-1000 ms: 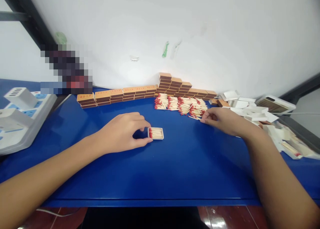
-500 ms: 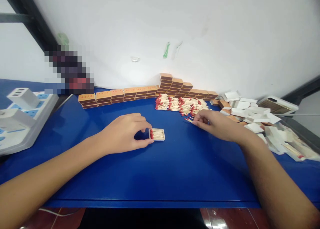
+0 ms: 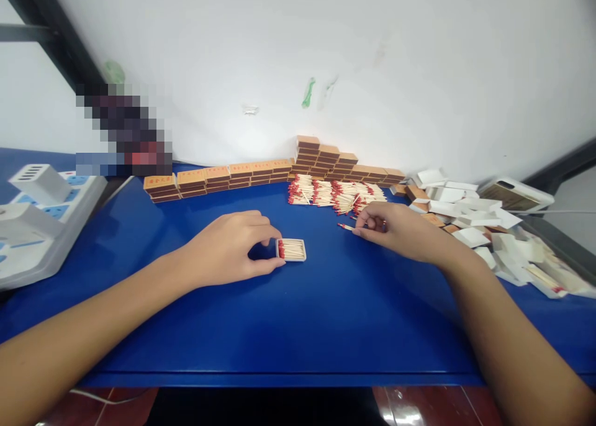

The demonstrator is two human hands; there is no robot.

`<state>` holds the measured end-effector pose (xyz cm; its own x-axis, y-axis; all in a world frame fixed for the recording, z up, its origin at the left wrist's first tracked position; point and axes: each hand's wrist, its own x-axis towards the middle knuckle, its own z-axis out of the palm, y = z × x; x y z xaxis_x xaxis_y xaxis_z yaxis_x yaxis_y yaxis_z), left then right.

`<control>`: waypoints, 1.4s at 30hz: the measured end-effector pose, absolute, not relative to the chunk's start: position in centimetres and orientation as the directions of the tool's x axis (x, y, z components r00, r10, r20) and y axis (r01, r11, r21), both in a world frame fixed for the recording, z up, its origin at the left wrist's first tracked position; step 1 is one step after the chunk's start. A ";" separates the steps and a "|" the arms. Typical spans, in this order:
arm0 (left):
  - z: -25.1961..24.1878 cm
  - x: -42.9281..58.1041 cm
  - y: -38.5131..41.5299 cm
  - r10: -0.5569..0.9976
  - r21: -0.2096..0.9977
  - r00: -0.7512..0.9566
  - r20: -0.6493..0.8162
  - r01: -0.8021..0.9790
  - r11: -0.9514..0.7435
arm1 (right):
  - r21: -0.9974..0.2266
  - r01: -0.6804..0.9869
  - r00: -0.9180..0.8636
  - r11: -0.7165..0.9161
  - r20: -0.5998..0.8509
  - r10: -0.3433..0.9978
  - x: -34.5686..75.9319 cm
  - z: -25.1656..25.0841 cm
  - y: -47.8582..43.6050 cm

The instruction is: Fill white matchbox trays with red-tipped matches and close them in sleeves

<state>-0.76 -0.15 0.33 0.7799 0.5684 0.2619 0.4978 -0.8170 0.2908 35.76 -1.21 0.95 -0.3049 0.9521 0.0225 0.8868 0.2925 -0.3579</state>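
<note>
A white matchbox tray (image 3: 292, 258) filled with red-tipped matches lies on the blue table. My left hand (image 3: 235, 249) grips its left end between thumb and index finger. To the right, my right hand (image 3: 393, 227) is closed in a pinch on matches (image 3: 345, 226). Their red heads point left, and how many there are I cannot tell. Just behind that hand lies a heap of loose matches (image 3: 321, 193), spread in several bunches. A few strays by the fingers are partly hidden.
Stacked brown matchboxes (image 3: 239, 172) line the wall, rising to a taller pile (image 3: 308, 149). White trays and open sleeves (image 3: 459, 205) are heaped at the right, beside a phone-like object (image 3: 521, 194). A white power strip (image 3: 60, 240) with plugs stands at the left.
My right hand has moved slightly left and toward me with the matches, away from the heap. My left hand stays on the tray.
</note>
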 end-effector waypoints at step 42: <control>0.2 0.1 -0.4 0.572 0.296 0.774 0.270 0.499 -0.815 | -0.250 0.724 -0.601 0.643 0.228 0.766 27.2 -0.2 -4.4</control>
